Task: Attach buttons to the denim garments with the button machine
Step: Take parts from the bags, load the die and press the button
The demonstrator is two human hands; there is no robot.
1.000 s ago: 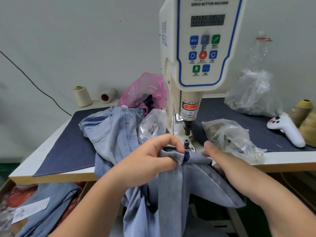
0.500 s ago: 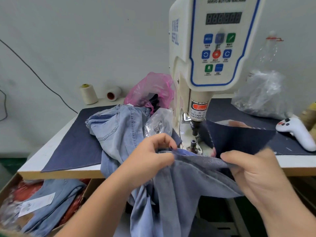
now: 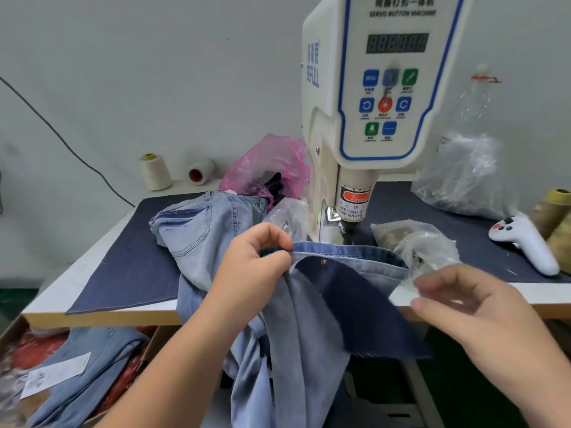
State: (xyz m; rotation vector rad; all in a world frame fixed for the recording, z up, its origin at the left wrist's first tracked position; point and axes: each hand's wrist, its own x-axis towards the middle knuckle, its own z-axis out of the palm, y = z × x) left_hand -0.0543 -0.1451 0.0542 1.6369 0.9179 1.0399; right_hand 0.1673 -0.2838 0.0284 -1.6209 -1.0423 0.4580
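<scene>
Evidently the pale blue denim garment (image 3: 296, 319) is kept stretched in front of the white servo button machine (image 3: 364, 97) so that its waistband can be checked or lined up. The left hand (image 3: 253, 273) pinches the waistband's left end between thumb and curled fingers, lifting it level with the worktop (image 3: 102, 307) edge and just in front of the machine's dark punch head (image 3: 350, 233). A small brass-coloured button or rivet back (image 3: 324, 261) shows on the waistband's dark inner face, close beside the left fingertips, which suggests that one fastener is already set at that spot. The right hand (image 3: 469, 307) hovers apart from the cloth, fingers loosely spread and blurred, holding nothing; it is probably on its way to take the waistband's free end or to fetch a button. That would explain the clear plastic bag of metal buttons (image 3: 411, 242) lying just right of the punch, within easy reach. A heap of more light denim (image 3: 197, 223) lies on the dark blue mat (image 3: 123, 267) to the left, and further folded denim fills the cardboard box (image 3: 12, 332) below the worktop.
</scene>
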